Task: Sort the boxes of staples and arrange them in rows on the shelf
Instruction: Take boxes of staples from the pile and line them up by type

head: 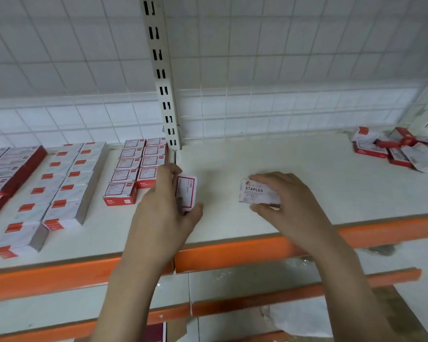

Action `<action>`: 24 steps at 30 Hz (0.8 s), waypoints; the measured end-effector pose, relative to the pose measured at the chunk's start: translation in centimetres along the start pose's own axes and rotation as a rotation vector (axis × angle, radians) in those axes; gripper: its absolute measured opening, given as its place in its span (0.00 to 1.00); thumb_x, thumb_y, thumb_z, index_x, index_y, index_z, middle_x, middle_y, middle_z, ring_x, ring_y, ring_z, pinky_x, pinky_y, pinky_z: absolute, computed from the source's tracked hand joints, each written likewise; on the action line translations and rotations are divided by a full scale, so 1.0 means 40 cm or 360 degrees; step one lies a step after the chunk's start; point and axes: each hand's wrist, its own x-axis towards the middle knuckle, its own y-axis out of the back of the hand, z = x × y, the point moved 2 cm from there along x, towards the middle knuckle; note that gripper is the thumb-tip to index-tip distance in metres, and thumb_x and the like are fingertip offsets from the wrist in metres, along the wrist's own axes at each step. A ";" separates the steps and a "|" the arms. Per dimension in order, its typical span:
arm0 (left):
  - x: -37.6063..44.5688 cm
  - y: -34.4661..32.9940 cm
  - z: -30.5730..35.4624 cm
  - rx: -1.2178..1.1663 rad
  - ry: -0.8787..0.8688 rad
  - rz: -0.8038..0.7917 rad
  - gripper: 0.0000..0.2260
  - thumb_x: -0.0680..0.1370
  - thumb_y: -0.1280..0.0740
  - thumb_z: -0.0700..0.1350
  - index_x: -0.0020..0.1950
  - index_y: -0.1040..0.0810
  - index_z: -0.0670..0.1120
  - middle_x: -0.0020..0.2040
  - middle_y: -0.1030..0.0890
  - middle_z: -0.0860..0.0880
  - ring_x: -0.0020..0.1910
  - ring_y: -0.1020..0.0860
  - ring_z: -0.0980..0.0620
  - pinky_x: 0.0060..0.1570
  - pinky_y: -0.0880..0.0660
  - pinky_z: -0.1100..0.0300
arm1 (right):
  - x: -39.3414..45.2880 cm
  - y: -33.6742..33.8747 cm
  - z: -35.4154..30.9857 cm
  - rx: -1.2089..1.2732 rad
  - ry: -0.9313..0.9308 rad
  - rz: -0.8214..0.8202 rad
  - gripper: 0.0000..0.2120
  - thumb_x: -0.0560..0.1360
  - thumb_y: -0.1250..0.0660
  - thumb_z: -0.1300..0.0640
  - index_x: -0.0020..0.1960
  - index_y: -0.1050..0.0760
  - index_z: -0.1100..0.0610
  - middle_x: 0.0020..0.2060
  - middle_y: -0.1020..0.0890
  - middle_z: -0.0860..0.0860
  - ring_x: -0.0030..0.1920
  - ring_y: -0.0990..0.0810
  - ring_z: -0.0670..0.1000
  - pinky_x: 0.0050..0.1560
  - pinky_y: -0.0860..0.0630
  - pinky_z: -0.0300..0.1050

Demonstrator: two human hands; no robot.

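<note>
Now left hand (163,213) grips red-framed box (186,193); right hand (286,206) pinches STAPLES box (256,192).

Single head view, close, angled forward and down over the shelf (282,218)

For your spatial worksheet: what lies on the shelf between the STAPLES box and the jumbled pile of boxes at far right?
Nothing: in the head view the shelf is bare between the STAPLES box and the pile.

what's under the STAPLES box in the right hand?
The white shelf board lies below the STAPLES box, which the right hand grips. Fingers cover its lower and right edges, so contact with the board cannot be told.
</note>
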 end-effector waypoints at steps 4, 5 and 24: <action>-0.025 -0.008 -0.010 -0.0150 0.0018 0.0047 0.25 0.71 0.28 0.41 0.61 0.39 0.47 0.46 0.25 0.51 0.39 0.27 0.49 0.34 0.36 0.63 | -0.006 -0.020 -0.001 0.0056 0.0033 -0.0043 0.22 0.69 0.27 0.58 0.61 0.25 0.50 0.54 0.21 0.44 0.54 0.28 0.49 0.56 0.31 0.45; -0.031 -0.009 -0.014 -0.0178 0.0043 0.0045 0.26 0.72 0.28 0.41 0.65 0.38 0.45 0.54 0.25 0.48 0.47 0.26 0.48 0.41 0.34 0.66 | -0.008 -0.025 -0.001 0.0064 0.0038 -0.0057 0.22 0.69 0.27 0.58 0.61 0.25 0.50 0.53 0.21 0.44 0.54 0.28 0.48 0.55 0.32 0.44; -0.025 0.132 -0.190 -0.0226 0.0150 0.0466 0.30 0.65 0.23 0.44 0.58 0.39 0.52 0.53 0.31 0.50 0.50 0.28 0.56 0.49 0.31 0.71 | 0.086 -0.152 -0.177 0.0010 0.0140 -0.0169 0.23 0.70 0.28 0.57 0.64 0.27 0.51 0.56 0.23 0.45 0.56 0.29 0.48 0.58 0.33 0.44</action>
